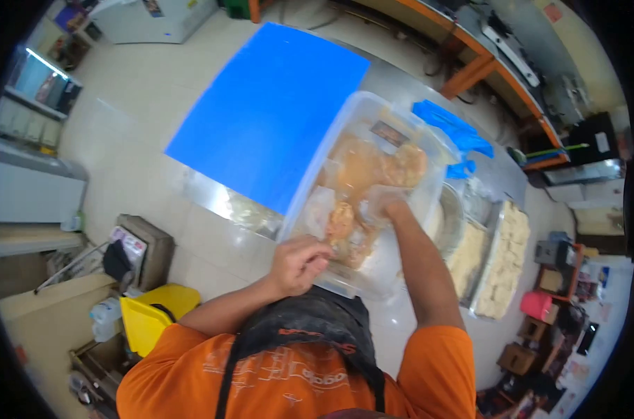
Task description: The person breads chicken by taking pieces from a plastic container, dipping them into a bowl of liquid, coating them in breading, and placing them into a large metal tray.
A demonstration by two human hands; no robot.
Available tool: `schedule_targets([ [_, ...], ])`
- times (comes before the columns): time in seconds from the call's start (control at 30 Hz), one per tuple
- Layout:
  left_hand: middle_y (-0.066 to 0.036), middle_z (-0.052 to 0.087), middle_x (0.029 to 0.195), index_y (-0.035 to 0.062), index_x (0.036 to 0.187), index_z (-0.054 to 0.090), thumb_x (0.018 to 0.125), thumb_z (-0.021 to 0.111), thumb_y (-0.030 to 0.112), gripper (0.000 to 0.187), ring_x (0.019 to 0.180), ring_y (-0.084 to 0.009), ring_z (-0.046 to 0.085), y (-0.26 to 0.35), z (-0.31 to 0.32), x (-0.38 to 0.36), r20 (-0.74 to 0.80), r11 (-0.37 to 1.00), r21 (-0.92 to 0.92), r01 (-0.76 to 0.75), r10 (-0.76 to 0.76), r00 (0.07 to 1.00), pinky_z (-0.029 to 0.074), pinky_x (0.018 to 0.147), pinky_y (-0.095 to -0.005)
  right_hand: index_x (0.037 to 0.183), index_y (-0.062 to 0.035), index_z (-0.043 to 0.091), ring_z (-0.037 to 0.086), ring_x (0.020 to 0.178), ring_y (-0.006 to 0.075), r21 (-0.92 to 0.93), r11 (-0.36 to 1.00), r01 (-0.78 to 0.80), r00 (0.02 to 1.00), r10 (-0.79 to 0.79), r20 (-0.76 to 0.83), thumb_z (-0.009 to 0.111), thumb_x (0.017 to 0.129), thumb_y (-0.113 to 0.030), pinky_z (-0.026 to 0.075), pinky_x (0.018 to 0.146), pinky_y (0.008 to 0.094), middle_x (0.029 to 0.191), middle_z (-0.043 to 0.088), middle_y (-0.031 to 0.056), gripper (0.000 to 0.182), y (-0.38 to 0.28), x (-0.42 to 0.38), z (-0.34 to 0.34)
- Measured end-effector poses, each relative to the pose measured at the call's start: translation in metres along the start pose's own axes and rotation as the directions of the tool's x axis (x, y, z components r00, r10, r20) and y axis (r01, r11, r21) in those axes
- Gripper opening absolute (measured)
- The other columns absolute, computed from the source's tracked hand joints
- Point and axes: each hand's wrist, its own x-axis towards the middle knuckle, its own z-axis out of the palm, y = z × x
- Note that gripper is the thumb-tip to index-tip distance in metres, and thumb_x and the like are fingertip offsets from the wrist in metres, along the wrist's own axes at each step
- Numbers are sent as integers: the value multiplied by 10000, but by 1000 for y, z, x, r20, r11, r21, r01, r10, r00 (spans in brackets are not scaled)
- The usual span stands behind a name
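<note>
One plastic tub (348, 281) wants steadying by the left hand (297, 267), fingers curled closed; right hand (394, 208) reaches in, grip unclear.

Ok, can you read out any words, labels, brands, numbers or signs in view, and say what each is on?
Nothing reads as a sure whole word.
Apron: orange lettering, perhaps starting "S"; the rest is too blurred.
Orange shirt: white print, too distorted to quote.
Dark label at the plastic tub: too small and blurred.
White chest unit, top left: dark sticker, unreadable.
Papers on the right wall: too small.
</note>
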Motion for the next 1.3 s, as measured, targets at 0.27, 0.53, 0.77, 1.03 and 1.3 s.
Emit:
schedule_targets([
  [0.27, -101, 592, 699, 33, 889, 661, 895, 619, 188, 160, 622, -276, 570, 4, -3, 4, 7, 1000, -16, 5, -5, 1000, 440, 586, -370, 1108, -157, 738, 679, 1049, 318, -5, 957, -290, 948, 288, 137, 559, 884, -367, 518, 867, 431, 1115, 720, 144, 355, -60, -11, -58],
  [0.53, -99, 580, 699, 43, 874, 650, 902, 639, 208, 167, 617, -268, 563, 5, -5, 4, -20, 1000, -14, -9, 8, 1000, 438, 584, -369, 1093, -114, 742, 671, 1083, 331, -140, 948, -285, 934, 308, 183, 542, 873, -345, 513, 905, 438, 1141, 712, 162, 377, -94, -24, -104],
  [0.77, -83, 560, 675, 31, 908, 659, 955, 582, 293, 278, 605, -245, 537, -1, -5, -1, -8, 999, -36, -14, 13, 1000, 417, 579, -351, 1228, -142, 659, 668, 989, 309, -34, 997, -67, 996, 69, 57, 592, 865, -292, 524, 863, 399, 1084, 702, 129, 398, -32, -35, -62],
  [1.03, -66, 537, 650, 39, 906, 658, 968, 576, 339, 317, 579, -230, 529, 0, -5, 2, -6, 999, -19, -47, 47, 999, 410, 556, -342, 1184, -166, 681, 602, 1118, 249, 146, 988, -56, 998, 52, 34, 656, 873, -239, 471, 976, 351, 1288, 627, 75, 321, -28, -82, -48],
  [1.3, -66, 579, 681, 80, 889, 662, 895, 676, 256, 176, 617, -241, 579, 2, -7, 4, 8, 999, -25, -27, 27, 1000, 447, 571, -350, 1194, -223, 680, 645, 981, 302, 175, 979, -107, 987, 126, -101, 614, 877, -168, 509, 853, 405, 1080, 661, 104, 328, -117, -97, -109],
])
